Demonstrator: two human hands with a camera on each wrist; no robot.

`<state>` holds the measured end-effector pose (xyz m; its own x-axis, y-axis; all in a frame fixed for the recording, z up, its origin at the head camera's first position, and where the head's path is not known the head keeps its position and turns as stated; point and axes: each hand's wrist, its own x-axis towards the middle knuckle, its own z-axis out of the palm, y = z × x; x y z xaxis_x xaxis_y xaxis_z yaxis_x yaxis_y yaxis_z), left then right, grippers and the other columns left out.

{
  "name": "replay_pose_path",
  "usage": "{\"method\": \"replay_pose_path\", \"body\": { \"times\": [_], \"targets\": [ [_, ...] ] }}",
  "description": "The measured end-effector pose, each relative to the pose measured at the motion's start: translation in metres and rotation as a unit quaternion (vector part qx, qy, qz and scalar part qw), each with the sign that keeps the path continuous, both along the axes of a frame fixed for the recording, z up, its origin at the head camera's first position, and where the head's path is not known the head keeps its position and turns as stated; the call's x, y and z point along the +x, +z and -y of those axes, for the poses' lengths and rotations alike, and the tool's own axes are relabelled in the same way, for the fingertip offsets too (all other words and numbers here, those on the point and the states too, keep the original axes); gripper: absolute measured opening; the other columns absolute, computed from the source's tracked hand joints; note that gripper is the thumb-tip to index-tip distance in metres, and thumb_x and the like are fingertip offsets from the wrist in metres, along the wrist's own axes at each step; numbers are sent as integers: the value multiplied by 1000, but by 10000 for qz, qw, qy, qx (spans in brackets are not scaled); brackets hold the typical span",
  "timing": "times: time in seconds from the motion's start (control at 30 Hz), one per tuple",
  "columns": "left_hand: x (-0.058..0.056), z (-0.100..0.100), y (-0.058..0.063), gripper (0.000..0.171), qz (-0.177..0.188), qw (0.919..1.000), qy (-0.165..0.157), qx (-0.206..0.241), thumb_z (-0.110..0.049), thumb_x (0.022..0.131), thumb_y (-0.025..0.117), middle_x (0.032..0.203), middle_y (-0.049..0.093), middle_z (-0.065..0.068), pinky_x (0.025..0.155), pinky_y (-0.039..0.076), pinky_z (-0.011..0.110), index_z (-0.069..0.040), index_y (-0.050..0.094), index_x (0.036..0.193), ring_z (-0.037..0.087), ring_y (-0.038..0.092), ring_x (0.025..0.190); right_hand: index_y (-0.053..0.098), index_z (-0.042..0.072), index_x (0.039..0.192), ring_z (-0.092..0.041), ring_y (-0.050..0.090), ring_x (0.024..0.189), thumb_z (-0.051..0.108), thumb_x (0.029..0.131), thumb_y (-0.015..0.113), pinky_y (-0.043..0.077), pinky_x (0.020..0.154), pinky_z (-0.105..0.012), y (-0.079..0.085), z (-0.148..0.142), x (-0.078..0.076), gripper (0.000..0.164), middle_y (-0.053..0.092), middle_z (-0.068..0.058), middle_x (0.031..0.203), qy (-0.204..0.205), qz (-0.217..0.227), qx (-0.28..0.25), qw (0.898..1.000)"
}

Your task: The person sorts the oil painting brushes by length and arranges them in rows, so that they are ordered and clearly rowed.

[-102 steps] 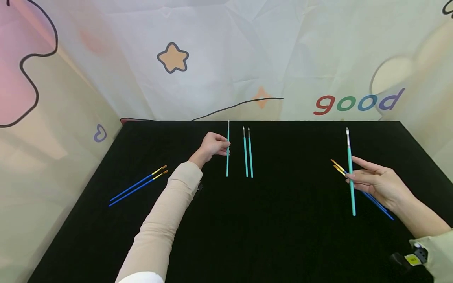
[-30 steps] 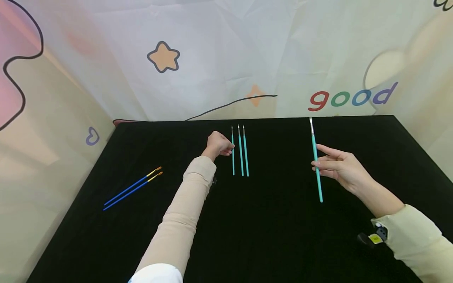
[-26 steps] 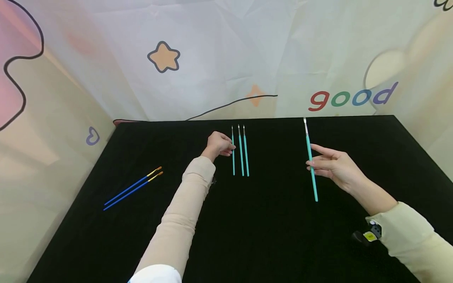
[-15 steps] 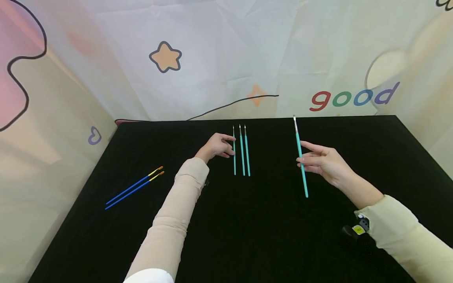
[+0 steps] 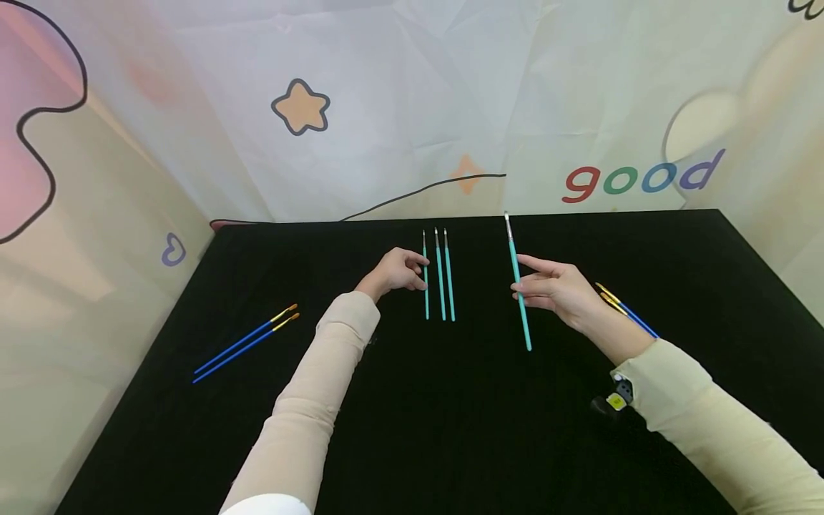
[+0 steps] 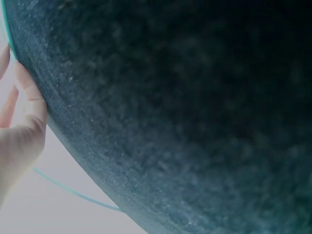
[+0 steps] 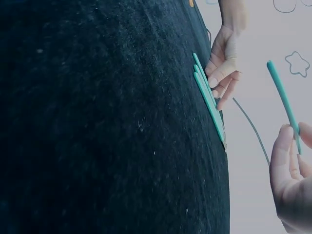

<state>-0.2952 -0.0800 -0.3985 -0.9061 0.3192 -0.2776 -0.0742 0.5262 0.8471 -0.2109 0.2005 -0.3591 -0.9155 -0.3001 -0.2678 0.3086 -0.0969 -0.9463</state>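
In the head view, my right hand (image 5: 556,290) pinches a teal paintbrush (image 5: 522,300), bristles up, above the table right of the centre. Three thinner teal paintbrushes lie nearly parallel at the table's middle: a left one (image 5: 427,297), a middle one (image 5: 440,286) and a right one (image 5: 450,286). My left hand (image 5: 395,270) is at the left one, thumb and forefinger spread along its handle and seemingly touching it. In the right wrist view, the held paintbrush (image 7: 280,90) stands between thumb and fingers. The left wrist view catches only part of the left hand (image 6: 27,107).
Two blue paintbrushes (image 5: 241,343) with gold ferrules lie slanted on the left side of the black table (image 5: 489,429). More blue paintbrushes (image 5: 634,315) lie on the right, partly behind the right forearm. A printed cloth backdrop (image 5: 399,107) rises behind the table's far edge.
My right hand has carried its teal paintbrush leftward toward the row. The left hand has set its thin teal paintbrush beside the other two, and its thumb and forefinger have spread apart.
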Motion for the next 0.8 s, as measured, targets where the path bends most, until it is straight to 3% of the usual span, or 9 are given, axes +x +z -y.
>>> {"method": "replay_pose_path", "body": {
  "times": [0.27, 0.8],
  "targets": [
    [0, 3, -3, 44, -114, 9999, 25, 83, 4, 77, 68, 82, 46, 4, 68, 51, 26, -1, 57, 119, 15, 50, 70, 26, 1, 142, -11, 65, 78, -1, 91, 50, 53, 72, -24, -8, 15, -12, 56, 68, 2, 78, 160, -253, 262, 9992],
    [1, 3, -5, 45, -103, 9998, 60, 136, 4, 75, 70, 88, 48, 6, 70, 51, 28, -1, 58, 118, 16, 50, 74, 32, 5, 141, -10, 65, 77, 1, 90, 53, 53, 73, -25, -21, 29, -35, 55, 66, 3, 81, -22, -170, 660, 9977]
  ]
}}
